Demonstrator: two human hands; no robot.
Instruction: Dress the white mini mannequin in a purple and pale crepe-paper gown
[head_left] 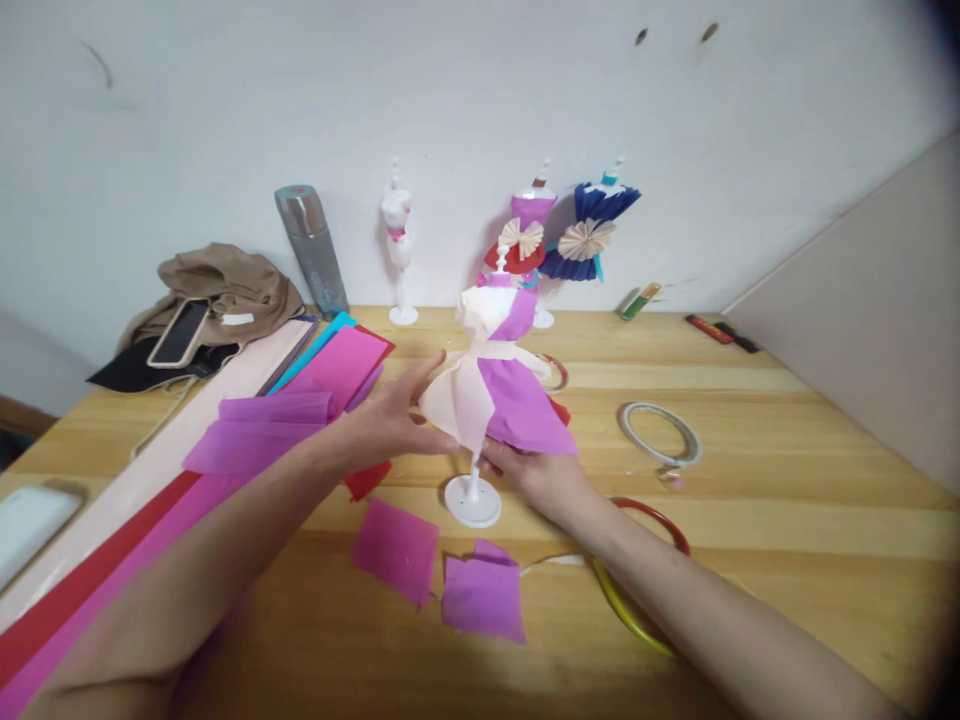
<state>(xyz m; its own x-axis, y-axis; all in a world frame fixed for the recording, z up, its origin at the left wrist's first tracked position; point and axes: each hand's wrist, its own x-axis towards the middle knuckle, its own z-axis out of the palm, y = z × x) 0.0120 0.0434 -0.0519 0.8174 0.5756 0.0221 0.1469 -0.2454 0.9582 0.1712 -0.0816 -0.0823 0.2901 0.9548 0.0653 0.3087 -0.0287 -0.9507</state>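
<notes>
A miniature dress form stands upright on its round white base in the middle of the table. It wears a paper dress, half cream and half purple, with a cream waistband. My left hand is at the cream side of the skirt, thumb and fingers spread apart around its edge. Beneath the purple side, my right hand has its fingers closed at the form's white stem; the skirt hides part of them. In front of the base lie a magenta paper square and a purple paper piece.
Behind stand a bare dress form, two dressed ones and a grey bottle. Coloured paper sheets, a phone and brown cloth lie left. Right are tape rolls and a glue stick.
</notes>
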